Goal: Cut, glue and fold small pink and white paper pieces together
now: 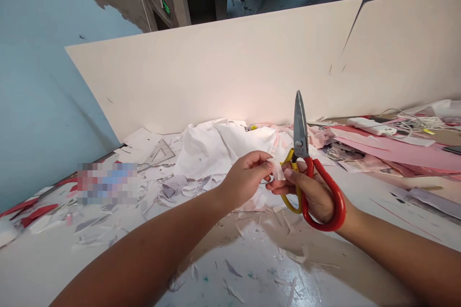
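Between thumb and fingers, my left hand [245, 178] pinches a small, thin white piece [277, 171], paper or cloth, I cannot tell which. My right hand [319, 195] is wrapped round a pair of scissors [300, 129] with one red and one yellow handle. The blades point up and look closed together. Fingertips of the right hand also reach the white piece from its right side. Behind both hands lies a crumpled white cloth [212, 146] on the white table [345, 254]. Part of the small piece is hidden by fingers.
Scraps [173, 187] litter the table, thickest at left. A clear set square [161, 152] lies at back left. On the right are pink sheets [399, 146] and a white power strip [372, 126] with cables. A white panel [230, 74] stands along the back.
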Tool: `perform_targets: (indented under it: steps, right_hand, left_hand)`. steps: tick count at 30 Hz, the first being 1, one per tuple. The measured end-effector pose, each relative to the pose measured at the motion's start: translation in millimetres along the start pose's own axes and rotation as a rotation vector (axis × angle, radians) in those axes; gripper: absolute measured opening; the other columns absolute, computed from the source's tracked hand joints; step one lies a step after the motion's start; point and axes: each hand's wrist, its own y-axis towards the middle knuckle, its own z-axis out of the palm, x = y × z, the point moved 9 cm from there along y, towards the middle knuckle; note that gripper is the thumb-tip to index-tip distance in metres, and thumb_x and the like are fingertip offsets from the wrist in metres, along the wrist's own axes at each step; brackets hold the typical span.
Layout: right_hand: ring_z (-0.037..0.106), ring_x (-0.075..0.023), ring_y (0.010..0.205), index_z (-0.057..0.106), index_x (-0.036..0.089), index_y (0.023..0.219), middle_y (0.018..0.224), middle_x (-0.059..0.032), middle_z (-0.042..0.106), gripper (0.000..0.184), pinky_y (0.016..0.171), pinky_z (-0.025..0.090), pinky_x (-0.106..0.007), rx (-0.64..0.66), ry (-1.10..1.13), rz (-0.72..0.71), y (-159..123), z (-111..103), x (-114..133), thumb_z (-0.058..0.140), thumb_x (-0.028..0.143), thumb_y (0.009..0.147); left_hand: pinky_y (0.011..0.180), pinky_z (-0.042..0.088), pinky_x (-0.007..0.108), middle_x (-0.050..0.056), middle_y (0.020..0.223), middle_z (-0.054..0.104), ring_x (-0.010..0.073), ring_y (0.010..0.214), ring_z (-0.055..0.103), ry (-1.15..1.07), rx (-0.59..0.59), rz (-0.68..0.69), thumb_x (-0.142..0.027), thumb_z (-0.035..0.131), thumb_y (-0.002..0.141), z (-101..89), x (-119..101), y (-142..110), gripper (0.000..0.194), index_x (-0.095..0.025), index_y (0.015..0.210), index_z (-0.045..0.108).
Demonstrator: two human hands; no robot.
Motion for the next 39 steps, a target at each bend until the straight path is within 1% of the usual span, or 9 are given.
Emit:
perform_targets:
  steps: [6,9,15,18,21,23,30,34,39]
  right_hand:
    - [0.067,-0.0194,0.068,0.051,0.019,0.077,0.062,-0.0002,0.065,0.016,0.068,0.052,-0.030,-0.099,-0.275,0.048,-4.8,-8.5,4.7,0.054,0.035,0.077]
    - [0.066,-0.0186,0.065,0.054,0.019,0.072,0.061,-0.0019,0.066,0.015,0.064,0.051,-0.027,-0.156,-0.503,0.072,-7.9,-11.6,12.0,0.051,0.032,0.077]
    - [0.061,-0.0165,0.057,0.058,0.020,0.069,0.066,-0.0014,0.069,0.016,0.050,0.045,-0.024,-0.167,-0.740,0.059,-9.4,-8.9,18.4,0.048,0.031,0.075]
    - [0.061,-0.0159,0.058,0.056,0.019,0.069,0.064,-0.0011,0.068,0.015,0.052,0.044,-0.024,-0.145,-0.683,0.083,-7.3,-8.8,14.7,0.049,0.030,0.076]
    - [0.064,-0.0166,0.063,0.054,0.019,0.074,0.060,0.0002,0.066,0.010,0.057,0.046,-0.024,-0.105,-0.511,0.113,-3.0,-10.0,5.8,0.051,0.029,0.076]
    - [0.065,-0.0158,0.062,0.052,0.020,0.077,0.058,0.0023,0.064,0.010,0.060,0.046,-0.024,-0.056,-0.358,0.125,0.5,-9.0,-2.0,0.053,0.030,0.076]
    - [0.061,-0.0137,0.052,0.053,0.017,0.066,0.052,0.0029,0.058,0.013,0.056,0.049,-0.025,0.059,0.019,0.245,4.0,0.3,-23.9,0.061,0.027,0.071]
    - [0.064,-0.0167,0.059,0.057,0.016,0.066,0.059,-0.0025,0.062,0.026,0.064,0.053,-0.029,-0.006,-0.087,0.221,3.5,-4.5,-23.3,0.055,0.040,0.076]
    - [0.065,-0.0188,0.072,0.057,0.017,0.074,0.071,-0.0047,0.066,0.036,0.068,0.052,-0.028,-0.130,-0.290,0.054,1.5,-14.0,-2.6,0.050,0.052,0.077]
  left_hand:
    - [0.060,0.035,0.023,-0.001,0.069,0.054,0.0097,0.067,0.048,-0.010,0.085,-0.081,-0.022,0.041,0.076,-0.1,11.2,0.7,0.021,-0.019,0.087,0.059]
    - [0.060,0.036,0.024,0.000,0.073,0.055,0.0109,0.071,0.050,0.031,0.133,-0.078,-0.032,0.037,0.080,4.0,7.9,-0.5,0.026,-0.019,0.089,0.059]
    - [0.059,0.038,0.021,-0.001,0.072,0.055,0.0084,0.064,0.052,0.231,-0.014,-0.102,-0.026,0.055,0.071,-10.3,6.0,2.8,0.012,-0.017,0.079,0.056]
    - [0.058,0.039,0.022,-0.003,0.064,0.054,0.0105,0.062,0.057,0.278,0.075,-0.118,-0.019,0.049,0.073,-14.0,7.5,6.7,0.017,-0.020,0.089,0.053]
    - [0.061,0.040,0.023,-0.003,0.072,0.059,0.0108,0.067,0.059,0.266,0.291,-0.079,-0.008,0.043,0.070,-7.6,6.0,7.4,0.037,-0.023,0.103,0.047]
    - [0.065,0.041,0.024,0.000,0.082,0.059,0.0101,0.072,0.058,0.300,0.371,-0.002,-0.006,0.042,0.069,-4.9,1.1,6.5,0.037,-0.023,0.100,0.051]
    - [0.069,0.040,0.023,0.003,0.097,0.055,0.0139,0.089,0.051,0.581,0.242,0.204,-0.025,0.055,0.074,-6.9,-17.8,6.7,0.010,-0.020,0.080,0.060]
    - [0.062,0.039,0.023,0.002,0.089,0.057,0.0121,0.077,0.052,0.551,0.138,0.054,-0.034,0.054,0.073,-20.2,-11.5,10.0,0.015,-0.019,0.076,0.057]
    - [0.050,0.032,0.021,-0.003,0.065,0.055,0.0088,0.058,0.049,0.444,0.184,-0.226,-0.036,0.053,0.072,-20.6,10.5,6.6,0.017,-0.019,0.075,0.056]
